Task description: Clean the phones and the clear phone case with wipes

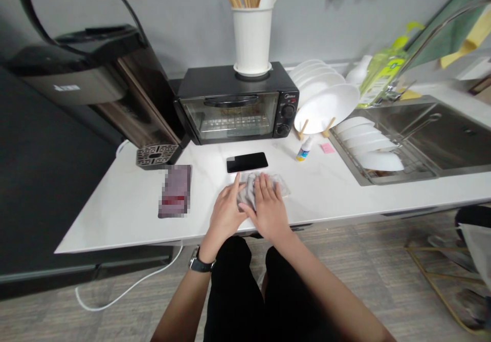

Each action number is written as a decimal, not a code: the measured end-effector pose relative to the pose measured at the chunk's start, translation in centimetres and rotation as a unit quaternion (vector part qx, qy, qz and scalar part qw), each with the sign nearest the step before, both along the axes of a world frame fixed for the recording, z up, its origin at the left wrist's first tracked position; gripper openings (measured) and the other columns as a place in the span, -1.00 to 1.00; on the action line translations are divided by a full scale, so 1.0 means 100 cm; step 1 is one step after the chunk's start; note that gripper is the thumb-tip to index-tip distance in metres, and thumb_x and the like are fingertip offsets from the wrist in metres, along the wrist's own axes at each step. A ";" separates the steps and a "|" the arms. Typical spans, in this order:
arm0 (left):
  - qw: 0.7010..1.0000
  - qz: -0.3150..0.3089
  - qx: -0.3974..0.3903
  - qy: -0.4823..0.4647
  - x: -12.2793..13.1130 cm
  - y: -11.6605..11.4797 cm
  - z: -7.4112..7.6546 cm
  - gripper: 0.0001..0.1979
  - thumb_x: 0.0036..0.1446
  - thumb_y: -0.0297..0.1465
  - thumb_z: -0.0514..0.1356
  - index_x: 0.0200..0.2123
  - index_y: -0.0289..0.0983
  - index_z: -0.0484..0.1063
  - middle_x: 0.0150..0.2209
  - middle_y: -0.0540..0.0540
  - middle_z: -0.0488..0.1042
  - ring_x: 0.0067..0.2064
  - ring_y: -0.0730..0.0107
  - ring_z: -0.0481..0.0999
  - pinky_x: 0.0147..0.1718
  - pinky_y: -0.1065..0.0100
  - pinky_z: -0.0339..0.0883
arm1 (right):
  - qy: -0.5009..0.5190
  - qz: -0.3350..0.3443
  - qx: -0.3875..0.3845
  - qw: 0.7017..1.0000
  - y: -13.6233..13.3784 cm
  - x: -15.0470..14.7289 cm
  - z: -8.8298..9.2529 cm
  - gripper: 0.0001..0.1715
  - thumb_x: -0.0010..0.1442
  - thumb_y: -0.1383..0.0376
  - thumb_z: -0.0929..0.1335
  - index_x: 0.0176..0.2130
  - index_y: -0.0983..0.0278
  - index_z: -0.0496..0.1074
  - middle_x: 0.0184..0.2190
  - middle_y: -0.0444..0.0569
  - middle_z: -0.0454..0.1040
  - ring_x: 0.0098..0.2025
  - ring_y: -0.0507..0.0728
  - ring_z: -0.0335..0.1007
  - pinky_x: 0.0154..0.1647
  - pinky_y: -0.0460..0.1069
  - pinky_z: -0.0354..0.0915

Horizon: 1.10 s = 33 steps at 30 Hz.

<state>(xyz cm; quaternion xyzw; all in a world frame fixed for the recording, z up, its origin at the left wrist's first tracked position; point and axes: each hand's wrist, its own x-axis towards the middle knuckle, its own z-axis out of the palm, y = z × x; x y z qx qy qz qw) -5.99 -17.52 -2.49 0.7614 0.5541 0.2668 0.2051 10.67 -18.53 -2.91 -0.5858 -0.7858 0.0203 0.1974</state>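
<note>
A crumpled grey cloth (284, 184) lies near the counter's front edge, under both hands. My right hand (269, 206) rests on it palm down, with its fingers stretched out flat and close together. At the cloth's left side is my left hand (226, 209), fingers partly curled on the fabric and the index finger pointing forward. Whatever may be beneath the cloth is hidden. Just beyond the cloth is a black smartphone (247, 162), lying flat. A small white spray bottle (304, 149) with a blue and yellow label stands farther to the right.
A purple, blurred-out flat item (175, 191) lies left. Behind stand a water dispenser (134, 96), a toaster oven (233, 111) bearing a white utensil holder (252, 40), and racked plates (326, 106). At right are a pink sticky note (327, 148) and a sink (452, 142) with stacked bowls (379, 161).
</note>
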 end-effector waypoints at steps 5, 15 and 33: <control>1.000 0.009 -0.012 0.009 -0.002 -0.001 -0.001 0.12 0.13 -0.54 0.28 0.61 -0.20 -0.29 0.31 -0.29 0.48 0.29 -0.02 0.47 0.26 -0.02 0.38 | -0.002 0.095 -0.010 0.995 -0.026 -0.006 0.007 -0.15 0.57 -0.05 0.12 0.48 0.54 0.17 0.54 0.29 0.06 0.60 0.37 -0.03 0.56 0.38 0.00; 1.000 -0.008 0.003 -0.008 0.002 -0.001 0.004 0.23 0.17 -0.32 0.46 0.60 -0.02 -0.37 0.33 -0.11 0.51 0.35 -0.02 0.43 0.38 -0.09 0.22 | -0.032 -0.029 0.027 0.999 -0.003 0.043 -0.005 0.00 0.51 -0.18 0.14 0.50 0.56 0.14 0.55 0.37 0.02 0.61 0.53 -0.15 0.54 0.49 -0.11; 1.000 -0.004 -0.022 -0.021 0.002 -0.002 0.004 0.23 0.18 -0.35 0.44 0.59 0.04 -0.41 0.36 -0.12 0.49 0.40 0.03 0.44 0.48 -0.22 0.04 | -0.016 -0.030 0.099 0.995 -0.006 0.045 -0.015 -0.05 0.52 -0.12 0.19 0.48 0.58 0.15 0.46 0.47 0.21 0.50 0.54 0.19 0.43 0.45 0.20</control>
